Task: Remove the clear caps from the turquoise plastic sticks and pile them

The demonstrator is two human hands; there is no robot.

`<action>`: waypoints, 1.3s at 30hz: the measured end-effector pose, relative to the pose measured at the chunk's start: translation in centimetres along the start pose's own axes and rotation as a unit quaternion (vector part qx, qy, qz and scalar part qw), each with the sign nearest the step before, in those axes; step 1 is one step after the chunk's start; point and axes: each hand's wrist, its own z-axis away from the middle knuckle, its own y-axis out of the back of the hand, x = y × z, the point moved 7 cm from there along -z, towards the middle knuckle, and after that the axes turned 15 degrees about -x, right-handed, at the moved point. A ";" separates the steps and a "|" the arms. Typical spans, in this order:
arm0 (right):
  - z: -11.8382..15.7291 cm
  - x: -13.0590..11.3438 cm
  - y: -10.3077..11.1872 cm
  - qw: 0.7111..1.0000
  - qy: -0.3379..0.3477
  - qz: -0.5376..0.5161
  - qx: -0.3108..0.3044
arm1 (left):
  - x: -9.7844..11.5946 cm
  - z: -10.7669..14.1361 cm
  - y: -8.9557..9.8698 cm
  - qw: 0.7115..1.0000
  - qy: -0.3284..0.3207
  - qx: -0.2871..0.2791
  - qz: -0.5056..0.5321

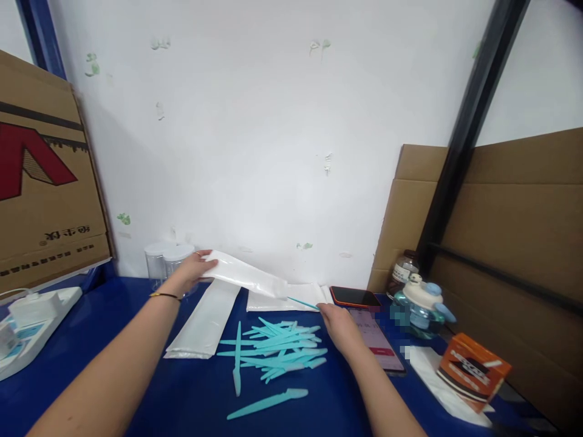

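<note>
My left hand (200,266) is closed on one end of a long white plastic bag (248,277), raised above the table. Between the fingers of my right hand (339,325) is a thin teal eyebrow razor (303,303). The razor's far end meets the bag's right end; whether it is inside I cannot tell. Below lies a loose pile of teal eyebrow razors (285,349), with a single eyebrow razor (268,403) apart in front. A stack of white bags (204,321) rests at the left of the pile, and more white bags (268,301) lie behind it.
Two clear jars with white lids (180,252) stand behind my left hand. Right of my right hand are two phones (382,346), a teal bottle (421,309), a brown jar (403,271) and an orange box (473,370). A power strip (45,328) sits at the left.
</note>
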 end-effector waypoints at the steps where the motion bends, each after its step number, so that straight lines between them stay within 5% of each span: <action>1: 0.3 0.0 0.3 1.000 0.003 -0.005 0.001 | 0.4 0.4 2.0 0.999 -0.006 0.038 0.012; 3: 0.7 -1.1 0.5 0.999 0.038 -0.008 -0.011 | 0.7 1.1 5.1 0.994 -0.002 0.106 0.020; 5: 1.0 -3.3 0.0 0.994 0.097 0.001 -0.039 | 0.6 1.5 5.4 0.992 0.008 0.124 0.003; 9: 1.4 -7.4 -2.0 0.978 0.165 0.095 -0.089 | -1.3 0.4 -0.7 0.997 0.006 0.066 -0.045; 14: 1.7 -8.2 -3.0 0.969 0.156 0.160 -0.106 | -4.0 -1.8 -9.3 0.989 0.004 0.008 -0.147; 20: 1.9 -7.1 -2.1 0.979 0.117 0.109 -0.125 | -1.1 0.2 -10.9 0.955 -0.093 -0.059 -0.275; 22: 2.1 -6.7 -1.5 0.984 0.109 0.055 -0.132 | -0.2 2.5 -12.1 0.898 -0.135 -0.200 -0.369; 24: 2.5 -6.2 -1.1 0.983 0.103 0.003 -0.151 | -1.4 5.5 -13.8 0.779 -0.131 -0.384 -0.478; 25: 2.7 -5.9 -1.2 0.980 0.099 -0.015 -0.171 | -2.2 6.7 -14.2 0.728 -0.119 -0.432 -0.519; 27: 3.1 -5.6 -1.9 0.970 0.093 -0.032 -0.220 | -3.3 7.8 -14.6 0.675 -0.116 -0.457 -0.568; 29: 3.4 -5.7 -3.0 0.960 0.100 -0.032 -0.259 | -3.8 7.8 -15.3 0.654 -0.144 -0.447 -0.593; 33: 3.2 -6.4 -5.3 0.950 0.119 -0.006 -0.290 | -4.3 7.2 -16.6 0.646 -0.198 -0.423 -0.603; 39: 2.3 -6.3 -6.0 0.949 0.113 0.019 -0.295 | -4.0 7.8 -18.1 0.699 -0.229 -0.347 -0.581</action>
